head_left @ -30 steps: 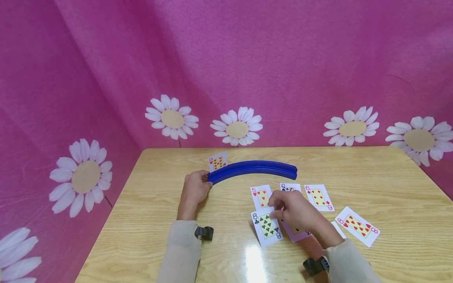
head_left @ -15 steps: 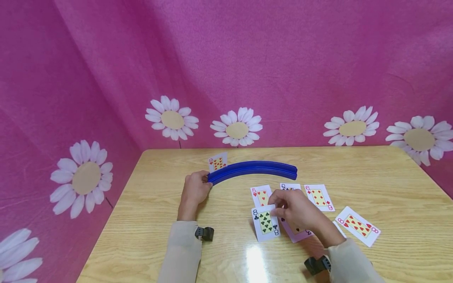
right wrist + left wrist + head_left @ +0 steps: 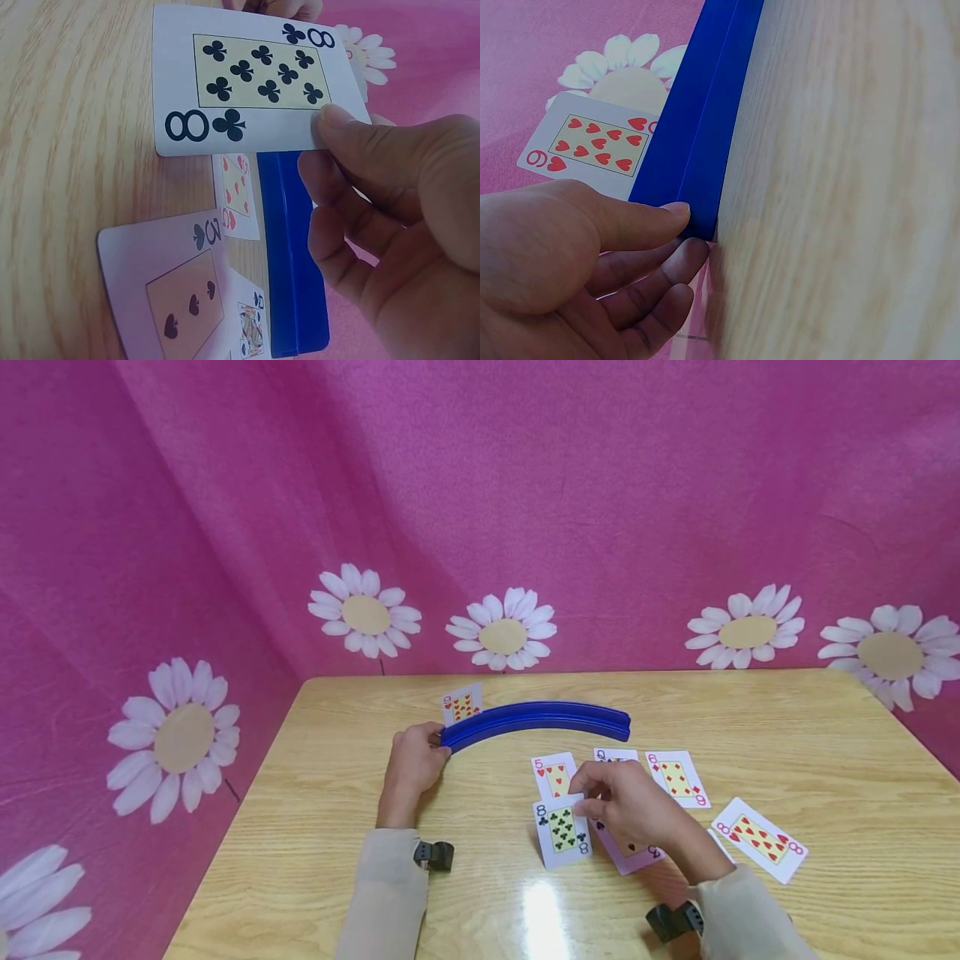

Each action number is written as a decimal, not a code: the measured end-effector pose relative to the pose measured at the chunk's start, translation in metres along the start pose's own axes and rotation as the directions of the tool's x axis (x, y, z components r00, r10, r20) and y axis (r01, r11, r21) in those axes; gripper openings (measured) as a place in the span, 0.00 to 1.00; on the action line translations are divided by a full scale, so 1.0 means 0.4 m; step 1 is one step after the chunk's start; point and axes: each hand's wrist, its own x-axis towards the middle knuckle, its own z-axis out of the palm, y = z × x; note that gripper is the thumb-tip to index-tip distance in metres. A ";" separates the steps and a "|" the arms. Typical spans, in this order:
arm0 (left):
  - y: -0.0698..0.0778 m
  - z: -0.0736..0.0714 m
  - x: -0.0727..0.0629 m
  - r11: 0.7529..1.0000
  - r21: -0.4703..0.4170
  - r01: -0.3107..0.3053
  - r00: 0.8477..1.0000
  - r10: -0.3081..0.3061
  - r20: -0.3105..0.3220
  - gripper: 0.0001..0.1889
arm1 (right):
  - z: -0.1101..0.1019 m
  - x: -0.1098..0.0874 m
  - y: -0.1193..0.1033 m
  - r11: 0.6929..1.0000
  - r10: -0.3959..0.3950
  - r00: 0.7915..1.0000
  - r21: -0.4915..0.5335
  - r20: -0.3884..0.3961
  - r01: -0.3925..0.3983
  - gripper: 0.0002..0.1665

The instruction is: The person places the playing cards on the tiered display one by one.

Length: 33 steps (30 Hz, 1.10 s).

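Observation:
My left hand [image 3: 416,764] grips the left end of a curved blue playing card holder [image 3: 536,718], thumb [image 3: 671,217] on its face and fingers beneath. A nine of hearts [image 3: 600,142] stands upright in the holder near that end. My right hand [image 3: 630,802] pinches an eight of clubs [image 3: 259,79] by its edge, between thumb and index finger, face toward me and raised over the table. Under and behind that hand lie a three of spades [image 3: 180,292], a five of hearts [image 3: 555,774] and a queen [image 3: 251,322], partly covered.
A six of diamonds [image 3: 677,779] and an eight of hearts [image 3: 760,841] lie face up to the right, with the edge of another card [image 3: 721,844] by my right wrist. The wooden table [image 3: 300,877] meets a pink flowered cloth [image 3: 600,527] behind and at left.
The eight of clubs has tilted slightly more upright in my right hand, its lower edge rising a little. My left hand and the card holder have stayed in place.

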 end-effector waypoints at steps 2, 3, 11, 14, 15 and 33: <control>0.000 0.000 0.000 1.000 0.002 -0.001 1.000 0.001 0.000 0.19 | -0.002 0.000 -0.001 1.000 -0.003 1.000 0.011 0.004 0.003 0.08; 0.000 0.000 0.000 1.000 0.002 -0.001 1.000 0.001 0.000 0.19 | -0.002 0.000 -0.001 1.000 -0.006 1.000 0.013 0.003 0.006 0.08; -0.002 0.001 0.001 1.000 0.002 -0.007 1.000 0.007 -0.002 0.19 | -0.006 0.003 -0.001 0.999 -0.033 0.999 0.029 -0.012 0.034 0.09; -0.002 0.002 0.002 1.000 0.002 -0.009 1.000 0.009 -0.002 0.19 | -0.007 0.004 0.002 0.998 -0.050 0.999 0.021 -0.019 0.051 0.10; -0.003 0.003 0.003 1.000 0.002 -0.010 1.000 0.010 -0.002 0.19 | -0.008 0.005 0.002 0.998 -0.054 0.998 0.021 -0.021 0.055 0.11; -0.012 0.003 0.004 0.999 -0.026 -0.030 0.999 0.029 -0.024 0.19 | -0.013 0.042 -0.013 0.996 -0.089 0.996 0.021 -0.021 0.090 0.13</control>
